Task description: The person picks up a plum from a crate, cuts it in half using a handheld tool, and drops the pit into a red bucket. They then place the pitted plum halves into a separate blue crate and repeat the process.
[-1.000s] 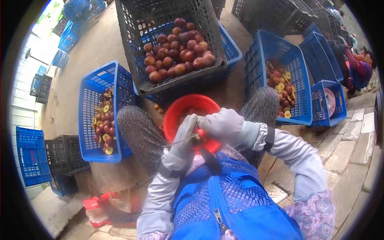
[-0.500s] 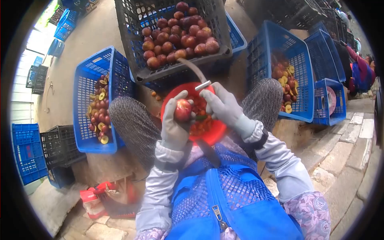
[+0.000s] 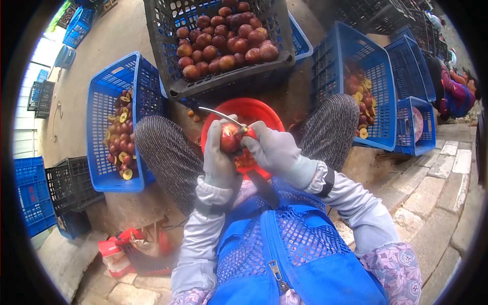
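A red plum [image 3: 230, 138] sits in my gloved left hand [image 3: 218, 162], its fingers wrapped round it. My gloved right hand [image 3: 277, 150] is closed on a knife [image 3: 218, 113] with a curved blade, which lies against the top of the plum. A small red piece shows at the right fingertips. Beneath both hands a red bowl [image 3: 274, 118] holds red and orange scraps, partly hidden. Just beyond it, a black crate [image 3: 190, 90] is loaded with whole plums.
Blue crates with cut plums stand at left [image 3: 141, 86] and right [image 3: 378, 137]. Black crates [image 3: 68, 185] are farther left. A red bag [image 3: 114, 256] lies at lower left. Another person [image 3: 455, 91] is at far right.
The knife has swung from upright beside the plum to across its top, and my right hand has moved left to meet my left hand. The view has shifted slightly.
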`<state>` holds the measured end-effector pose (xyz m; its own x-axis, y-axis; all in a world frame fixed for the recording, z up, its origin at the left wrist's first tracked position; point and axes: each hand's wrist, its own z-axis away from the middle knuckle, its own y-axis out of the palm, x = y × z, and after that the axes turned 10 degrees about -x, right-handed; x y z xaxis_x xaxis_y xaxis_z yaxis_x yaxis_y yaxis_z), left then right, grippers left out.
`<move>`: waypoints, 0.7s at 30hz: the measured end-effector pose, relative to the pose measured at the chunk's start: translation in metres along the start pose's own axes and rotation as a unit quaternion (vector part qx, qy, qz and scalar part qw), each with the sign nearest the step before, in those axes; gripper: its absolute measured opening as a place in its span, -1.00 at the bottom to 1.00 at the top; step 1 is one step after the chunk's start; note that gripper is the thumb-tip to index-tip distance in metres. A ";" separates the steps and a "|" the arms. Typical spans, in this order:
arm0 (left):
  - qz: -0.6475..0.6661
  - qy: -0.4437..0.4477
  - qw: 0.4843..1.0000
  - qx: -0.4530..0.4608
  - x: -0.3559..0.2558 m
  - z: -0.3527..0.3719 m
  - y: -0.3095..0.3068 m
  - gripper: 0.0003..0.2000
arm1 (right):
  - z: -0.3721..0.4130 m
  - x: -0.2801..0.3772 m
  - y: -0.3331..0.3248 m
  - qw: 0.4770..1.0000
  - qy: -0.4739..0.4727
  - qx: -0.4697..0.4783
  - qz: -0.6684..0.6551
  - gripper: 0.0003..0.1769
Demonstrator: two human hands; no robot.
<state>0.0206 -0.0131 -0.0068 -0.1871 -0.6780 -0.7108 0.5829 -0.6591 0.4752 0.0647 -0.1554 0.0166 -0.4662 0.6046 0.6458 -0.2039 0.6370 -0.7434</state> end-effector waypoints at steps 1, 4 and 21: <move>-0.009 0.004 1.000 0.006 0.001 -0.001 -0.001 -0.56 | 0.000 0.000 0.000 1.000 -0.009 -0.003 0.005 -0.72; -0.005 -0.007 1.000 -0.008 -0.002 0.008 0.006 -0.57 | 0.001 -0.003 0.001 0.999 -0.019 0.018 0.020 -0.72; -0.255 0.258 0.931 -0.047 0.021 -0.004 -0.003 -0.61 | 0.017 -0.018 0.046 0.928 0.189 0.019 -0.321 -0.63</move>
<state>0.0186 -0.0244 -0.0255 -0.0668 -0.0221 -0.9975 0.5936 -0.8045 -0.0220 0.0485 -0.1451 -0.0318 0.0956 0.2357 0.9671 -0.3684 0.9109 -0.1856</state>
